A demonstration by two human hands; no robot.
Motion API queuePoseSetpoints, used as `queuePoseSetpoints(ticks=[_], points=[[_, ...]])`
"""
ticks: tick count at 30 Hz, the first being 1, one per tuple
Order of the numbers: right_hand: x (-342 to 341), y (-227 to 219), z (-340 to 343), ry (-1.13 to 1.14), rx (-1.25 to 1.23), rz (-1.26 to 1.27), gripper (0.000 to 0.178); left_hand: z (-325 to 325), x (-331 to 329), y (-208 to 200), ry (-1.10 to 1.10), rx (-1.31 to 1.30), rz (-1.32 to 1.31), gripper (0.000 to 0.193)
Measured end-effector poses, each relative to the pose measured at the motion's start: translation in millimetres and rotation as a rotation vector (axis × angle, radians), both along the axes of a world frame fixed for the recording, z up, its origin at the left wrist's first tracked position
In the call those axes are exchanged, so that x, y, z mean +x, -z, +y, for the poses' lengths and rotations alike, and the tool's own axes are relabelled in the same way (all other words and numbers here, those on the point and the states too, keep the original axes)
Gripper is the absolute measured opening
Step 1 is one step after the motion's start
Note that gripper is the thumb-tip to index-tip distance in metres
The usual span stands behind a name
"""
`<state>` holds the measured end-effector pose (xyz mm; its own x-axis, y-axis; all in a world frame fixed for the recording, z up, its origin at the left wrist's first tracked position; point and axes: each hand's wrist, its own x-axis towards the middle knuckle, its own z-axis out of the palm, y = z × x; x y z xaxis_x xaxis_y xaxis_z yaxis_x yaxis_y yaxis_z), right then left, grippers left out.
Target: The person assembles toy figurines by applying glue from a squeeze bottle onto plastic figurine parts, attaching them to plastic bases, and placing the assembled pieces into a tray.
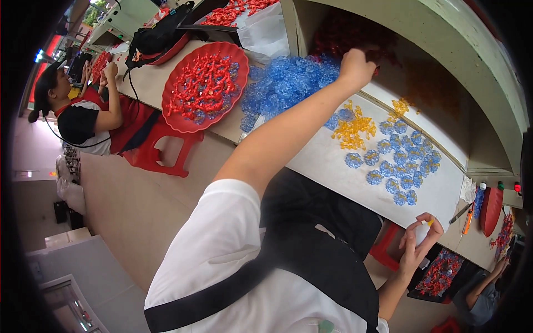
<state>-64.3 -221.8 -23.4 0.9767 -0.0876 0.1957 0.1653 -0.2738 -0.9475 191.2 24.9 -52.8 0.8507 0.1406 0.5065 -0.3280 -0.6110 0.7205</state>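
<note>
My left hand (357,72) reaches over the bench to the shaded opening of the machine. Its fingers are curled together, with a small red plastic piece (376,71) at the fingertips. Beside that wrist lies a heap of clear blue plastic flowers (297,83). My right hand (413,250) is closed round a small white squeeze bottle (422,233) with a yellow tip, off the bench's front edge. Between my hands, blue flowers (401,161) with yellowish pieces on them are spread on the white bench top (327,166). A small pile of amber plastic pieces (354,127) sits next to them.
Dark red pieces (355,36) lie inside the shaded opening. At the left stands a red scalloped tray (240,69) of red and blue pieces. A co-worker (83,114) sits beyond it near a red stool (172,150). Another person's arm (486,286) shows at lower right.
</note>
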Motion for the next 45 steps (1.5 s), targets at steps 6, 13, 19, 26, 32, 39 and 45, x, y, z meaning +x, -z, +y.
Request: queuePoseSetpoints(ticks=[6,13,19,26,32,39,45], points=[[12,-2,16,-0.206,0.101,0.037,0.037,21,-103,-12,0.711,-1.595,0.801,0.031],[19,-6,25,-0.254,0.165,-0.083,0.036,9,-179,-14,0.87,-1.719,1.116,0.038],[16,-13,20,-0.106,0.291,-0.176,0.041,-3,-197,-23,0.816,-1.564,1.049,0.028],[12,-28,26,-0.031,0.307,-0.368,0.048,-6,-207,-37,0.719,-1.374,1.026,0.023],[11,-36,32,-0.24,-0.189,-0.568,0.044,-10,-213,-44,0.679,-1.135,0.871,0.022],[8,-35,34,-0.239,-0.2,-0.536,0.042,-10,-214,-46,0.681,-1.103,0.832,0.02],[8,-34,34,-0.25,-0.127,-0.525,0.046,-13,-215,-47,0.646,-1.086,0.806,0.023]])
